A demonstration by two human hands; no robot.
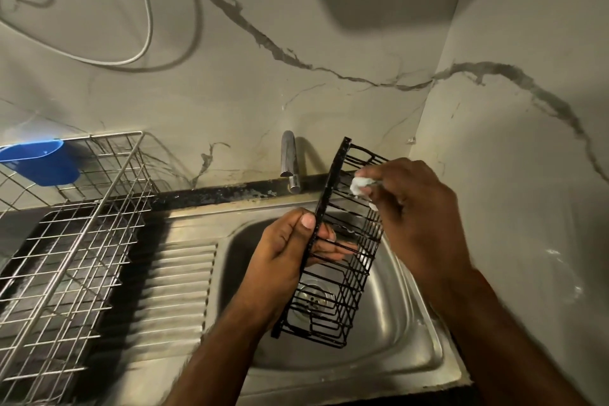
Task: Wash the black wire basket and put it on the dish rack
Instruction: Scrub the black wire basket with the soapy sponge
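Observation:
A long, narrow black wire basket [342, 273] hangs tilted over the steel sink bowl [395, 323]. My left hand [283, 250] grips its solid black edge strip near the middle, thumb on top and fingers inside the wires. My right hand [415, 204] pinches a small white soapy scrubber [360, 185] against the basket's upper wires. The metal wire dish rack [69, 257] stands on the counter to the left of the sink.
A chrome tap [290, 161] rises behind the sink, with no water visibly running. A blue plastic holder [39, 161] hangs on the rack's back corner. A ribbed steel drainboard [178, 290] lies between rack and bowl. Marble-pattern walls close in behind and on the right.

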